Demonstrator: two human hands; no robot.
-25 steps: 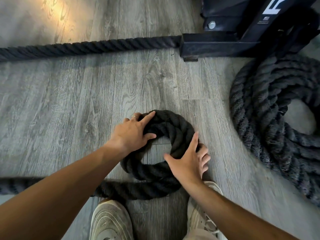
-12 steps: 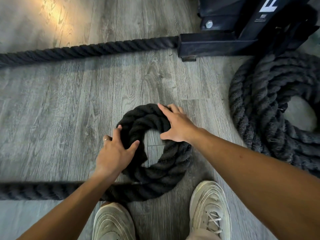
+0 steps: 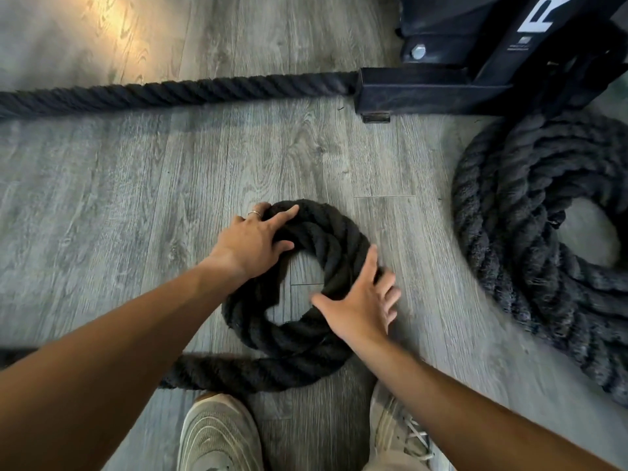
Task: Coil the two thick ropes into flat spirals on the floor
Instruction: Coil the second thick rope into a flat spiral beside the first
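Observation:
A thick black rope lies in a small coil [image 3: 319, 232] of about two turns on the grey wood floor, just ahead of my shoes. Its tail [image 3: 238, 372] runs off to the left under my left arm. My left hand [image 3: 253, 244] grips the coil's upper left side, fingers curled over the rope. My right hand [image 3: 362, 305] presses on the lower right side with fingers spread and thumb inside the ring. A second, larger coil [image 3: 530, 246] of thick rope lies at the right, partly cut off by the frame.
A straight run of rope [image 3: 170, 91] crosses the floor at the back and meets a black metal rack base [image 3: 424, 93]. My two light sneakers [image 3: 217, 436] stand at the bottom edge. Bare floor [image 3: 102, 198] spreads to the left.
My left hand has moved from the coil's lower left up to its upper left. My right hand has moved from the top of the coil down to its lower right. The coil has turned.

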